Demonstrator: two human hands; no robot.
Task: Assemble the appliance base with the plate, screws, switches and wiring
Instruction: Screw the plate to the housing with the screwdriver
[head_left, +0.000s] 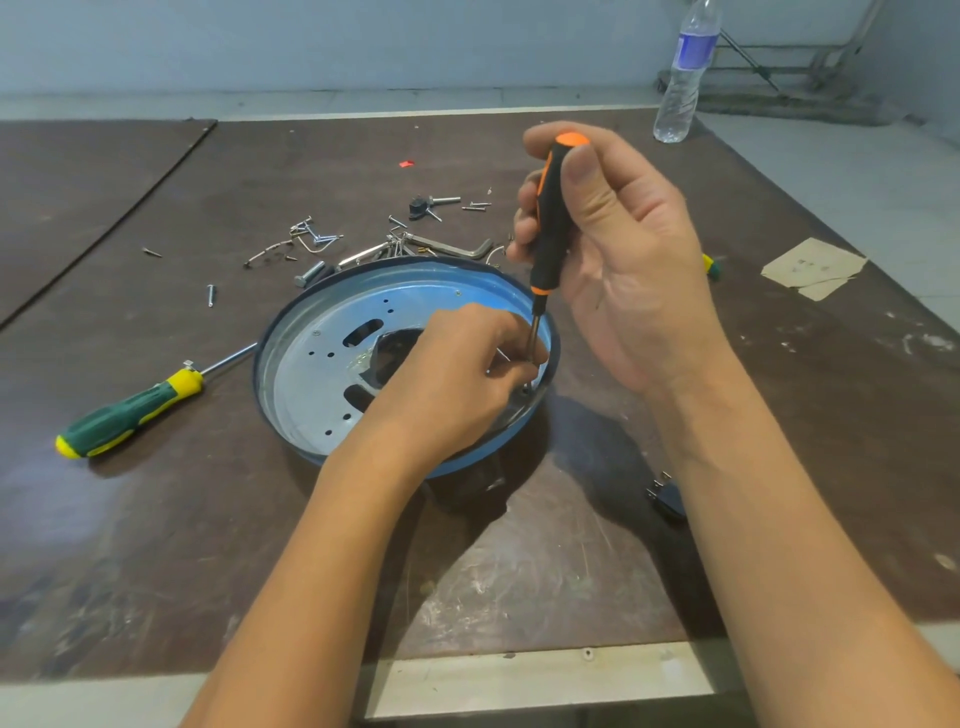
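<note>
Round blue-rimmed appliance base: centre of dark brown table, silver perforated metal plate seated inside.
Orange-and-black screwdriver: upright, tip at the base's right inner edge, handle gripped by right hand.
Left hand: fingers curled, pinching the shaft's lower end.
Loose silver screws: behind base.
Green-and-yellow screwdriver: lying to the left of the base.

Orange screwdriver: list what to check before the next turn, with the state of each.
1. Right hand grips the orange screwdriver: ok.
2. Screwdriver stands near upright: ok.
3. Left hand pinches the shaft low down: ok.
4. Tip seated in a screw: cannot tell, the fingers hide it.
5. Plate lies inside the blue base: ok.
6. Spare screws lie behind the base: ok.
</note>
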